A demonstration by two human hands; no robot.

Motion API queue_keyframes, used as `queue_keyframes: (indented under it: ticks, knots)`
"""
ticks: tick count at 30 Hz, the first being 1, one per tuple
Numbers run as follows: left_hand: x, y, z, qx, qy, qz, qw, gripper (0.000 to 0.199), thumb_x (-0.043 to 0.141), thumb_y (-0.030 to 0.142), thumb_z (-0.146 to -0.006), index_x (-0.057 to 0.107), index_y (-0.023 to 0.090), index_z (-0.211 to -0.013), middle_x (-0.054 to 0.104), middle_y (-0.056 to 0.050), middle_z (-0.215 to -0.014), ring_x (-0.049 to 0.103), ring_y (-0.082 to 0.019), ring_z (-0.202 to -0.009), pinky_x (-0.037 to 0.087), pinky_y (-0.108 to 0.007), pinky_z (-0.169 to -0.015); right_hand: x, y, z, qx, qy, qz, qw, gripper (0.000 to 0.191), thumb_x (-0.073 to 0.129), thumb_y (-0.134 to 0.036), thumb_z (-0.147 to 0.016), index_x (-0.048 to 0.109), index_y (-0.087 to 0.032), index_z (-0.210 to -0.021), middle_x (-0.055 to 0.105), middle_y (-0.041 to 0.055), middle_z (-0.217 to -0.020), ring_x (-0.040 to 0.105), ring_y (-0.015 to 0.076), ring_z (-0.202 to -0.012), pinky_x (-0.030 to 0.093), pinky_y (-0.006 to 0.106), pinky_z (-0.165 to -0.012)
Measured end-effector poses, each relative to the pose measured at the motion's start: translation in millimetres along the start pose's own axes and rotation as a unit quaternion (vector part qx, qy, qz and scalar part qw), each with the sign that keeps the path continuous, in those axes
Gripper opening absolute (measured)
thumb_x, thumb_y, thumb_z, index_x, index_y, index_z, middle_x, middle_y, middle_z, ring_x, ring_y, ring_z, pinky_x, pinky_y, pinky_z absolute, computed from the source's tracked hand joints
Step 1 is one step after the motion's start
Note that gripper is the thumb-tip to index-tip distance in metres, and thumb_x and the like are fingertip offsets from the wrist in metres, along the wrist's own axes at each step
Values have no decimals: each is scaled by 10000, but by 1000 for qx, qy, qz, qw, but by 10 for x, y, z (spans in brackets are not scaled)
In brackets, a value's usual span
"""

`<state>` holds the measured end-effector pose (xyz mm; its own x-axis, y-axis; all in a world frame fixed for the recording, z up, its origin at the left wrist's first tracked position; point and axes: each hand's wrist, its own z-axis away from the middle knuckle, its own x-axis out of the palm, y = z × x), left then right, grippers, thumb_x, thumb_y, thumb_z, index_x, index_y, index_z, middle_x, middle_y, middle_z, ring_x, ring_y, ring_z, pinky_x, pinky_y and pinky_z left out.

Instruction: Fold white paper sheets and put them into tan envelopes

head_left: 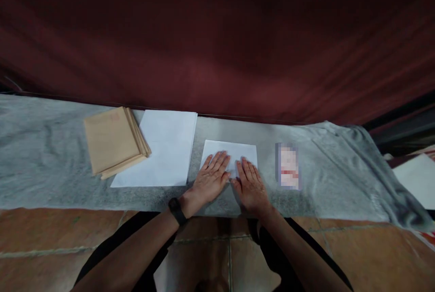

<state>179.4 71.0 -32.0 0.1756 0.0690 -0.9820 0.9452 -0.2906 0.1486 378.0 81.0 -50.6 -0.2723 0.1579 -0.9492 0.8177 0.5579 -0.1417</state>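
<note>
A white sheet of paper [231,147], its short height suggesting it is folded, lies flat on the grey cloth in front of me. My left hand [212,176] rests palm down on its left part, fingers stretched out. Over the right part lies my right hand [250,185], also flat with its fingers extended. The two thumbs point toward each other near the paper's lower edge, with a small gap between them. Both hands cover much of the paper's lower half. A dark band circles my left wrist.
Left of the hands is a stack of larger white paper [170,147], partly under a pile of brown envelopes [110,140]. A blurred rectangular item [288,167] lies to the right. Grey cloth [44,156] covers the surface; a dark red curtain [204,79] hangs behind.
</note>
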Motion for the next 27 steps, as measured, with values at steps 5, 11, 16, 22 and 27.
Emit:
queue_keyframes:
  ticks: [5,11,16,22,27]
  knots:
    - [12,-127,-161,-57,21,-27,998,597,315,413,-1091,372,116,-1606,328,-147,-1686,271,-282,-1586,229,-510,-1299,-82,17,-13,15,-18,-3,1000,556,412,-350,-1086,448,-70,-1565,393,191,-1654,386,311,-1531,336,484,-1251]
    - [-20,-16,-302,-77,56,-22,995,589,316,346,-1077,376,76,-1597,335,-173,-1680,270,-301,-1585,238,-533,-1296,-216,11,-221,68,-45,-63,995,540,315,-320,-1098,472,-75,-1553,420,151,-1645,374,271,-1543,330,462,-1267]
    - [89,159,-393,-4,18,-7,1000,597,332,189,-1014,372,69,-1598,328,-156,-1690,251,-286,-1593,231,-516,-1303,-148,-66,-464,53,-46,-111,991,573,272,-368,-1113,364,-109,-1616,362,107,-1682,319,219,-1570,286,442,-1296]
    - [148,109,-475,-18,30,-11,999,597,271,186,-1015,391,31,-1579,376,-177,-1664,275,-280,-1585,248,-500,-1295,-19,-36,-584,75,-22,-94,993,562,292,-393,-1119,442,-103,-1576,425,114,-1648,363,234,-1549,275,437,-1299]
    - [122,39,-476,-39,47,-11,998,604,238,272,-1046,410,10,-1562,399,-201,-1646,312,-294,-1570,259,-505,-1285,37,51,-601,84,-4,-54,995,566,336,-424,-1114,466,-103,-1562,387,142,-1661,362,282,-1548,297,469,-1280]
